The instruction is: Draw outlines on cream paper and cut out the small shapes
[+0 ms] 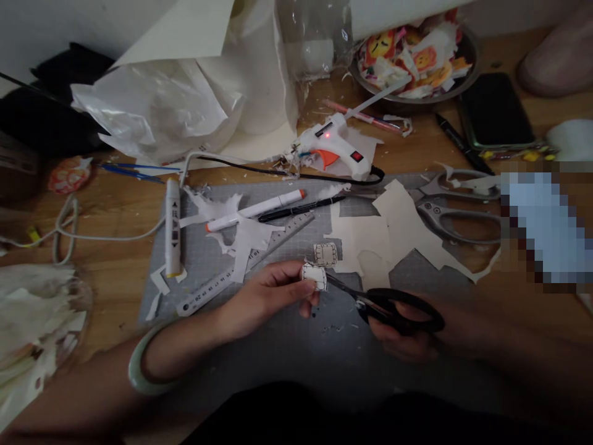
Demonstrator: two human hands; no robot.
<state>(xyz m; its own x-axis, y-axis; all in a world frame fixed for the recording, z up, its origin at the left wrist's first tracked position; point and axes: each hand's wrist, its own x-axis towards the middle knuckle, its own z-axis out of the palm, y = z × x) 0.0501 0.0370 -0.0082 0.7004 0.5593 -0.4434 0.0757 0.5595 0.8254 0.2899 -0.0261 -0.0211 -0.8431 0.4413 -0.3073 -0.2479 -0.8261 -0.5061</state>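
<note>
Between the thumb and fingers of my left hand (287, 287) is a small paper cutout (314, 276) with black drawn lines along its edge. My right hand (407, 334) is wrapped round the handles of black scissors (398, 309). The blades point left and their tips meet the right edge of the cutout. Just beyond it lies a second small drawn paper piece (325, 254) with a similar scalloped outline. Cream paper scraps (370, 232) spread out behind the scissors. Under both hands is a grey cutting mat (296, 371).
A white glue gun (340, 145) with a lit red light lies at the back. A steel ruler (204, 296), markers (173, 228) and large grey scissors (463, 216) rest around the mat. A metal bowl (467, 83) of paper scraps and a phone (498, 111) stand at back right.
</note>
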